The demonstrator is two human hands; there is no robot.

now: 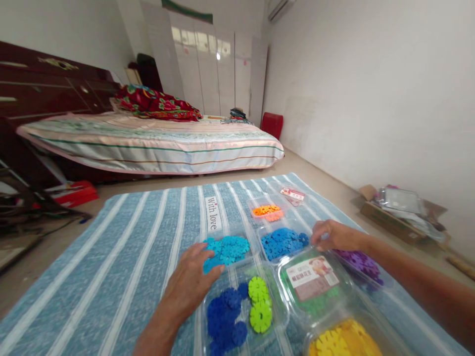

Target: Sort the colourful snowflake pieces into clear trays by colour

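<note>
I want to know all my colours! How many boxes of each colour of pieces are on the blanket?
Orange box: 1
Teal box: 1
Blue box: 1
Purple box: 1
Green box with label: 1
Yellow box: 1
Dark blue and lime box: 1
Total: 7

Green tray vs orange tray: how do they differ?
The green tray is lidded, with a printed label on top; the orange tray is open. The green tray sits near, just below the right hand; the orange tray lies farther up the blanket, away from both hands. Both are clear plastic, holding one colour of snowflake pieces.
</note>
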